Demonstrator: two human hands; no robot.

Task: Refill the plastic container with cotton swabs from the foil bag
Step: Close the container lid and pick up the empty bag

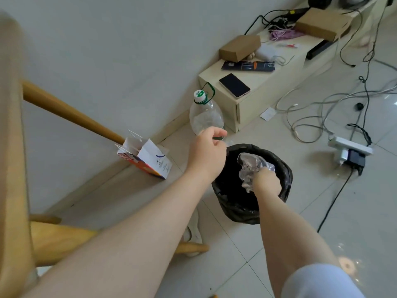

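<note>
One crumpled foil bag (249,168) sat in the mouth of one bin (285,168) lined with black plastic, gripped from the near side by the right hand (267,181), whose fingers were curled round its lower end inside the rim. No plastic container and no cotton swabs could be made out. The left hand (207,150) hovered just past the bin's far-left rim with its fingers loosely curled and thumb forward; whether it pinched anything could not be told. Both forearms reached forward and down, the left bare, the right ending near the camera in a pale sleeve.

Just behind the left hand stood one large clear water bottle (205,117) with a green cap and handle, near the wall. One paper carrier bag (148,158) leaned against the skirting to the left, at the foot of a wooden chair leg (71,112). One low cabinet (253,97) beyond the bottle carried one phone (234,85) and two cardboard boxes (239,47). Cables (309,123) looped across the tiled floor to the right, ending near one white power strip (350,147). Bare tile lay open in front of and right of the bin.
</note>
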